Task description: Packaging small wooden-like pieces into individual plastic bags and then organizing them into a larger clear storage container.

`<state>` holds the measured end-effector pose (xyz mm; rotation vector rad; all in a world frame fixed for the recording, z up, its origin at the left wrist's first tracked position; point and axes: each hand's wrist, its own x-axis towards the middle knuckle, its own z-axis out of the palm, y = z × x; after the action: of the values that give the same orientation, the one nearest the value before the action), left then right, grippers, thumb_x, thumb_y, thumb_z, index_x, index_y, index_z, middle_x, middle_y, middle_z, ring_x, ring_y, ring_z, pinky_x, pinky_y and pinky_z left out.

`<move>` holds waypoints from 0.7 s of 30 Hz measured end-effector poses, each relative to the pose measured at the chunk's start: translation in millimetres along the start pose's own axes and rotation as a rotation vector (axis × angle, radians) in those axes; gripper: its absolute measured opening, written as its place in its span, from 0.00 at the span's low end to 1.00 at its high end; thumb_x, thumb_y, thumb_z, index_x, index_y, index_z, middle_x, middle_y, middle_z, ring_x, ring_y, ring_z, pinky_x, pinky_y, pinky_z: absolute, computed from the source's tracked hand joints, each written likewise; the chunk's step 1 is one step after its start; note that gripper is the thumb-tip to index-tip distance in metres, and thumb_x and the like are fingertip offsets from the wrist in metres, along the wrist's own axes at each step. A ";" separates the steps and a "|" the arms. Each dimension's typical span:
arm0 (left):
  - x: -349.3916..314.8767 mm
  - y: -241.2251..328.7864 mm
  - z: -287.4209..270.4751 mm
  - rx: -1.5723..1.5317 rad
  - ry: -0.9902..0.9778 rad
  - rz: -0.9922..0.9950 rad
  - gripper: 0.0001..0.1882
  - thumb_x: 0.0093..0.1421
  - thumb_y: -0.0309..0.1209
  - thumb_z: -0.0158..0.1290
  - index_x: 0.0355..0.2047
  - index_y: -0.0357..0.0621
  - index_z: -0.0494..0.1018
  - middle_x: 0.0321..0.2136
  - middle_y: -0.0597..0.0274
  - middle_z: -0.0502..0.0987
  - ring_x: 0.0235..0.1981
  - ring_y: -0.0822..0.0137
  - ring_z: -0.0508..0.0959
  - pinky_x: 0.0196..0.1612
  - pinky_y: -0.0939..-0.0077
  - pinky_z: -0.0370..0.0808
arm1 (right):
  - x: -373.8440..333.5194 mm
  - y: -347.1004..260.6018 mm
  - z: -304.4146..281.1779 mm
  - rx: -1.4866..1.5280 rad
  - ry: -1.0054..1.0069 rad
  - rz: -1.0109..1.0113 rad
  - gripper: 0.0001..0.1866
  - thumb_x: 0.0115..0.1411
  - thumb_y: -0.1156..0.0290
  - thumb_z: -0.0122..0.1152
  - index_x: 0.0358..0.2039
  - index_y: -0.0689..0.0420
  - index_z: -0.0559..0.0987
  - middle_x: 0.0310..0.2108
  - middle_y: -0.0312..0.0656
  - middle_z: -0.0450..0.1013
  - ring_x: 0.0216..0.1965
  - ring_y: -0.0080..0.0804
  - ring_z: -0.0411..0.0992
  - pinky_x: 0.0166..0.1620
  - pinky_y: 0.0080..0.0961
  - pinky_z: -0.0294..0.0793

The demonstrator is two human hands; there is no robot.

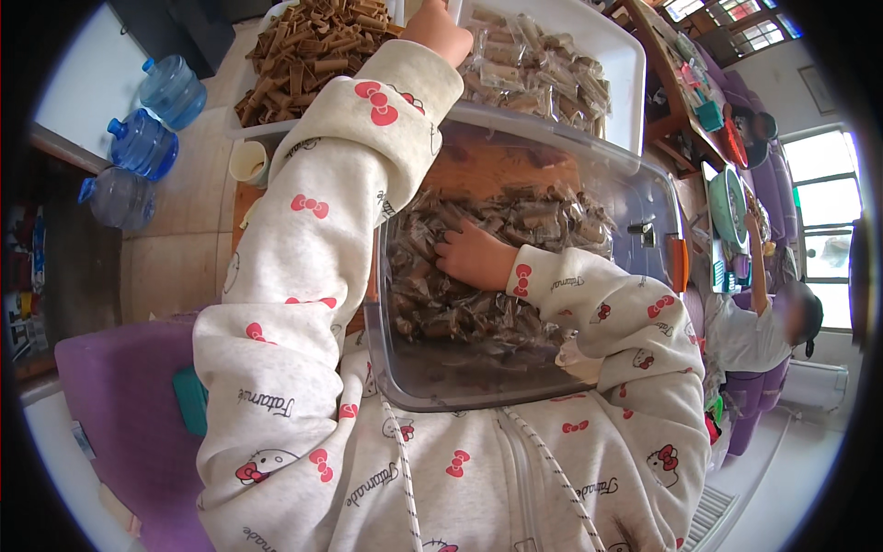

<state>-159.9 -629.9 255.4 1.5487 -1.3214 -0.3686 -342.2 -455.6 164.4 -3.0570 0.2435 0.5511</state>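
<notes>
My right hand [474,258] is inside a clear grey plastic box [441,397], its fingers curled onto small plastic-wrapped brown pieces [552,225] that fill the middle of the box. Stretched far forward, my left hand [440,33] is at the upper edge of the view, where two white trays meet; its fingertips are cut off, so I cannot see what they hold. Loose brown curved pieces [322,51] are heaped in the left tray. More clear-wrapped brown pieces [529,74] lie in the right tray [625,83].
An orange latch [679,265] marks the box's right side. Several blue water jugs [145,144] stand on the floor at left, near a purple seat [129,414]. On the right, another person [763,331] sits by a table with a green basin [727,207].
</notes>
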 end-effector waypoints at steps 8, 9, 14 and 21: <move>2.7 -17.5 -5.2 0.037 -0.045 0.023 0.22 0.46 0.32 0.54 0.42 0.35 0.68 0.37 0.46 0.76 0.39 0.53 0.77 0.43 0.65 0.72 | -36.9 53.0 -140.2 0.891 0.406 0.096 0.09 0.52 0.67 0.62 0.30 0.58 0.77 0.29 0.37 0.74 0.28 0.23 0.74 0.31 0.23 0.73; 3.3 -19.6 -4.8 0.053 -0.035 0.027 0.22 0.46 0.31 0.54 0.42 0.35 0.68 0.37 0.46 0.76 0.39 0.53 0.77 0.43 0.65 0.72 | -44.5 63.1 -158.9 0.753 0.544 0.216 0.08 0.53 0.68 0.62 0.31 0.59 0.77 0.29 0.36 0.73 0.27 0.21 0.73 0.30 0.21 0.73; -1.3 5.7 -3.0 -0.012 -0.030 0.005 0.14 0.50 0.29 0.51 0.36 0.34 0.68 0.32 0.40 0.75 0.37 0.43 0.75 0.39 0.57 0.71 | -57.0 125.3 -188.5 0.064 1.084 0.517 0.21 0.54 0.67 0.61 0.46 0.60 0.69 0.41 0.46 0.67 0.43 0.40 0.66 0.45 0.32 0.67; 1.2 -8.6 -3.8 0.021 0.030 0.025 0.15 0.49 0.28 0.50 0.37 0.33 0.68 0.32 0.38 0.75 0.38 0.42 0.75 0.40 0.57 0.71 | -13.6 20.9 -117.3 0.496 0.415 0.241 0.24 0.46 0.66 0.66 0.44 0.60 0.72 0.38 0.47 0.70 0.40 0.46 0.70 0.44 0.36 0.71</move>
<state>-151.9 -630.2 250.3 1.5484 -1.3240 -0.3161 -317.6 -480.5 279.1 -2.6271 0.6518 -0.1399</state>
